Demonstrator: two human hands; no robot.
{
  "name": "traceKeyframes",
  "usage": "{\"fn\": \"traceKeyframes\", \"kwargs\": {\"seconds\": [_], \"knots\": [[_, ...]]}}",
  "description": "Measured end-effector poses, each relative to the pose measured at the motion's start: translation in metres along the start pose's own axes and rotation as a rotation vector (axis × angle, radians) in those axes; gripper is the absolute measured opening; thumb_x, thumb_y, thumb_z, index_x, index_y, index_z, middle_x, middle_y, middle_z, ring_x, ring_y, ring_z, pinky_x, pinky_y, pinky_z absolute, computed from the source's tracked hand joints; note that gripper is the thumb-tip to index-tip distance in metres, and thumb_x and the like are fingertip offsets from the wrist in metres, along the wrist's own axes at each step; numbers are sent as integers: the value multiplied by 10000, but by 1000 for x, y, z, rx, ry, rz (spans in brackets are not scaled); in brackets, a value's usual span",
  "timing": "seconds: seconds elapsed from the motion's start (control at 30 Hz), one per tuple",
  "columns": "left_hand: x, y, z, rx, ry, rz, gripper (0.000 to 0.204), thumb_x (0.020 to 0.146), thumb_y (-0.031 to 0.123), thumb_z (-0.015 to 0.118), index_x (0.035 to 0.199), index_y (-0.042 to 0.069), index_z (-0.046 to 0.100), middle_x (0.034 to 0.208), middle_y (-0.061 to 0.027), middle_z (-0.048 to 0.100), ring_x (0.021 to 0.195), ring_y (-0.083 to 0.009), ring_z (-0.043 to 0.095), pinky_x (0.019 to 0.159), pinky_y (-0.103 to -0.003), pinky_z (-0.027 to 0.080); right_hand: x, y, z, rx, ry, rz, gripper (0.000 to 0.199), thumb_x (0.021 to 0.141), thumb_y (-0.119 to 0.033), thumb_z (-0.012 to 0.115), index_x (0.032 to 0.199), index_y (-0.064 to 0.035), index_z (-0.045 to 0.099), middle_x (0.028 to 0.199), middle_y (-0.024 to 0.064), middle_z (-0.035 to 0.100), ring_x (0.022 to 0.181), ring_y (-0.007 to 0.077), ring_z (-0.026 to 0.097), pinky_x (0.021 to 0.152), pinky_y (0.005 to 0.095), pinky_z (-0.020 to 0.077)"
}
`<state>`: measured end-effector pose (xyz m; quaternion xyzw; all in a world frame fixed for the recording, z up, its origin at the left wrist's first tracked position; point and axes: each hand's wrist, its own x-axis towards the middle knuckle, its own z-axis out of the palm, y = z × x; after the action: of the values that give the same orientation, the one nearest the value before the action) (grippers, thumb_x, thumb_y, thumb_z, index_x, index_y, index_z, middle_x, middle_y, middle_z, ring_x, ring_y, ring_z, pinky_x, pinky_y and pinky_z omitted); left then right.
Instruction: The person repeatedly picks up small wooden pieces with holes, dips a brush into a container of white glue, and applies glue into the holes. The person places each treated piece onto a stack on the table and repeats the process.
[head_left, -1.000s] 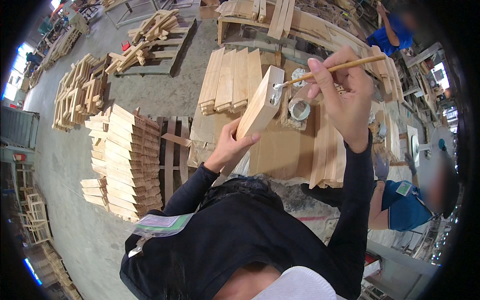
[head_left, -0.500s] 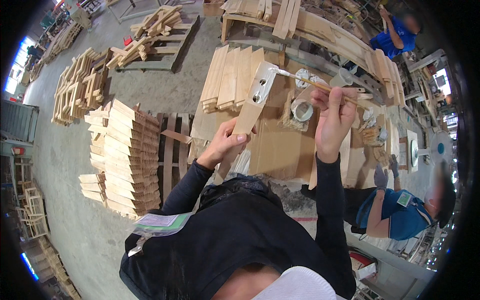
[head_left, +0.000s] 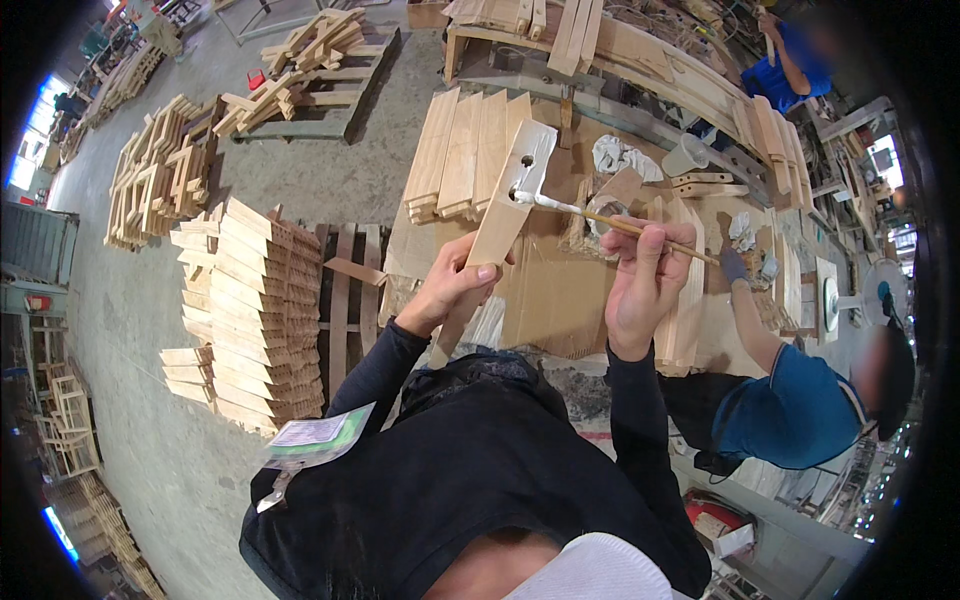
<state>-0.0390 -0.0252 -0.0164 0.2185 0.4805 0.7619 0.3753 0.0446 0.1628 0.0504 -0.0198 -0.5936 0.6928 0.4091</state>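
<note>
My left hand (head_left: pixel 452 285) grips the lower end of a flat wooden slat (head_left: pixel 497 232), holding it tilted up over the work surface. The slat's upper end is coated in white glue-like paste (head_left: pixel 538 145) and has two dark holes. In my right hand (head_left: pixel 645 285), between thumb and fingers, is a thin wooden-handled brush (head_left: pixel 595 216). Its white-coated tip touches the slat by the lower hole. Behind my right hand stands a round tub (head_left: pixel 612 205) with a white-smeared rim, partly hidden by the hand and brush.
Several slats (head_left: pixel 465 150) lie stacked just beyond the held one, on cardboard (head_left: pixel 550 300). A tall slat stack (head_left: pixel 260 320) stands at left. White crumpled cloth (head_left: pixel 625 158) and a plastic cup (head_left: pixel 685 157) lie farther back. A gloved co-worker (head_left: pixel 790 400) works at right.
The brush tip has moved down the slat from its top edge to the lower hole, and my right hand has shifted down and left. The co-worker has reached farther over the surface.
</note>
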Motion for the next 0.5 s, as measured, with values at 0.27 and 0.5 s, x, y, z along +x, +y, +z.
{"fn": "traceKeyframes", "kwargs": {"seconds": [0.27, 0.5], "knots": [[9, -15, -6, 54, 74, 14, 542, 750, 481, 664, 1017, 20, 569, 701, 21, 485, 608, -59, 488, 511, -203, 408, 11, 2, 5, 217, 186, 265, 121, 926, -158, 557, 1012, -75, 542, 995, 138, 661, 819, 161, 663, 657, 232, 527], [23, -20, -18, 101, 167, 20, 458, 802, 465, 629, 1005, 58, 579, 733, 15, 497, 624, -66, 495, 526, -221, 422, 30, 31, -4, 330, 212, 369, 178, 901, -218, 607, 1013, -81, 585, 1004, 76, 654, 881, 112, 634, 644, 198, 491]]}}
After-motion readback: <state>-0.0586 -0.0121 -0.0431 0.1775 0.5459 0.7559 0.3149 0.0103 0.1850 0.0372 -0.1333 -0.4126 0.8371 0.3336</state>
